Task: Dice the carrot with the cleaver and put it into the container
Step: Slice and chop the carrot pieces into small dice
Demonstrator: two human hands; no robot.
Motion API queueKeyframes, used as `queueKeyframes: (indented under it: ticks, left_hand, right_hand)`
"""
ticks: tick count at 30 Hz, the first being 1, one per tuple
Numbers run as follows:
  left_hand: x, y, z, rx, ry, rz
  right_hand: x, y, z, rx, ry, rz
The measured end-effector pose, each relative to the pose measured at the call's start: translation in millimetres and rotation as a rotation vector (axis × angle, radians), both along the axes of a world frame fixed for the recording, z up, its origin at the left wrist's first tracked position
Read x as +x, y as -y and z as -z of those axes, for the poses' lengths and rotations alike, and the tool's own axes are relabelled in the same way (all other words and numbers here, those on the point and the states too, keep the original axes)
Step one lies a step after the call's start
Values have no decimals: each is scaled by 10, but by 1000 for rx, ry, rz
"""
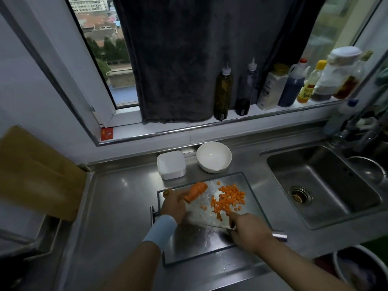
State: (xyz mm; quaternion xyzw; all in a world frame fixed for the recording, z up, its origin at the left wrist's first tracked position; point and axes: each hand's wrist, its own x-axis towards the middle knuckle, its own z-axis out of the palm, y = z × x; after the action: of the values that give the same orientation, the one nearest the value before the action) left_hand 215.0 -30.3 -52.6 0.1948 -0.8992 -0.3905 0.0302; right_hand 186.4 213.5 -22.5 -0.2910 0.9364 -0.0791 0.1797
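Note:
A clear glass cutting board (252, 192) lies on the steel counter. My left hand (174, 204) grips the remaining carrot piece (196, 191), lifted and angled over the board's left part. Next to it at the board's far left corner lies the carrot's stem end (167, 192). A heap of diced carrot (227, 199) is spread over the board's right half. My right hand (249, 231) holds the cleaver (212, 224) by its metal handle (279, 236), the blade seen edge-on near the dice. A white square container (171, 164) and a white bowl (214, 157) stand behind the board, both with nothing in them.
A steel sink (321, 185) with a drain lies to the right, a faucet (357, 127) behind it. Several bottles (270, 87) line the window sill. A brown board (35, 171) leans at the left. A dark cloth (178, 59) hangs over the window.

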Motion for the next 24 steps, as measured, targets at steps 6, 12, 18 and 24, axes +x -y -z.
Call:
queueKeyframes:
  ticks: [6, 12, 18, 24]
  left_hand:
    - [220, 217, 194, 121, 28, -357]
    - [187, 276, 344, -112, 157, -109]
    - [11, 310, 570, -232, 222, -7]
    - [156, 209, 553, -222, 199, -124]
  right_hand:
    - [119, 106, 256, -94, 231, 230]
    - [-66, -33, 243, -79, 202, 357]
    - [-192, -128, 193, -50, 189, 347]
    - [-161, 67, 297, -117, 222, 269]
